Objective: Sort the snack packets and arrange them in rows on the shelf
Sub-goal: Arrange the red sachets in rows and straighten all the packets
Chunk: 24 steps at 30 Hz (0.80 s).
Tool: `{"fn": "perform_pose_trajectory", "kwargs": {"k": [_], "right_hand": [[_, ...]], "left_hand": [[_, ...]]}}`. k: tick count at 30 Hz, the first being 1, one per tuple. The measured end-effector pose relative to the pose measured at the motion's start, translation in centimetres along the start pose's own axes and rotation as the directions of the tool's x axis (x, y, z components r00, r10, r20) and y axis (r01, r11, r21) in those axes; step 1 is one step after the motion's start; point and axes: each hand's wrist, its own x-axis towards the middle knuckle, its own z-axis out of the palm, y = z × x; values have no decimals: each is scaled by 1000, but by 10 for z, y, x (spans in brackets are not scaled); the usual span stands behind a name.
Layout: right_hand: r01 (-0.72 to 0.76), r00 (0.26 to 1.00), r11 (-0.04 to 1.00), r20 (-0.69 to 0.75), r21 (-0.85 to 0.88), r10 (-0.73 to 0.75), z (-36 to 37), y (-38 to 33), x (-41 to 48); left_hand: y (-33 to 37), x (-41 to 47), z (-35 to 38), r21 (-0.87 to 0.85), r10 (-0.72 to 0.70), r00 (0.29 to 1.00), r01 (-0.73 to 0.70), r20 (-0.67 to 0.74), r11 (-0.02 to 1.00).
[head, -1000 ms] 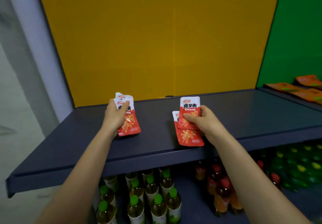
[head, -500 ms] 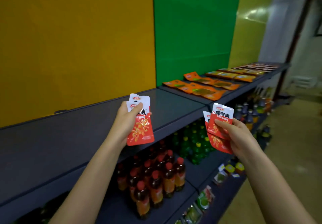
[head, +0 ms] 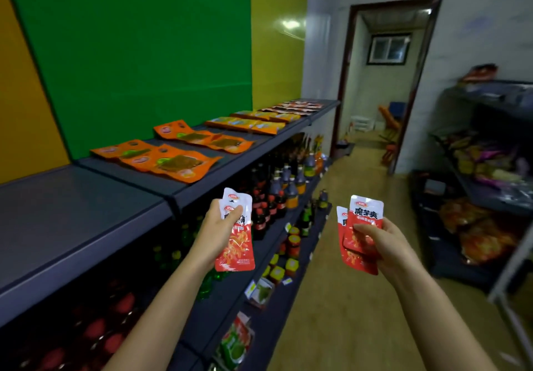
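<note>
My left hand [head: 215, 228] grips a small stack of red-and-white snack packets [head: 237, 243], held upright in front of the shelf's front edge. In my right hand [head: 380, 240] is a second fanned stack of the same red-and-white packets [head: 362, 223], out over the aisle floor. The dark grey top shelf [head: 72, 215] runs along the left, bare at its near end. Further along it lie orange snack packets [head: 161, 160] in rows, then more orange packets [head: 248, 124] and red ones [head: 297, 106] at the far end.
Below the top shelf stand rows of drink bottles [head: 274, 194], with jars and green packets [head: 261, 290] lower down. Another rack of snack bags [head: 487, 168] lines the right side. A wooden-floored aisle [head: 354, 197] leads to an open doorway [head: 383, 88].
My view has swung right, from the bare shelf section to the aisle. Both hands have lifted their packets off the shelf and now hold them in the air beside it.
</note>
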Motion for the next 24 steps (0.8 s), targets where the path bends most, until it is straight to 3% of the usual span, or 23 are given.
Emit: {"fn": "perform_pose_trajectory", "kwargs": {"k": [12,24], "right_hand": [[-24,977,1000,-213,18,28,-61,19,161],[37,931,999,-363,6,-32,-105,-20,325]], "left_hand": [[-39,190,138,35,-47,974,40,220,999],[-25,380,262,-12,-26,935,32,353,999]]}}
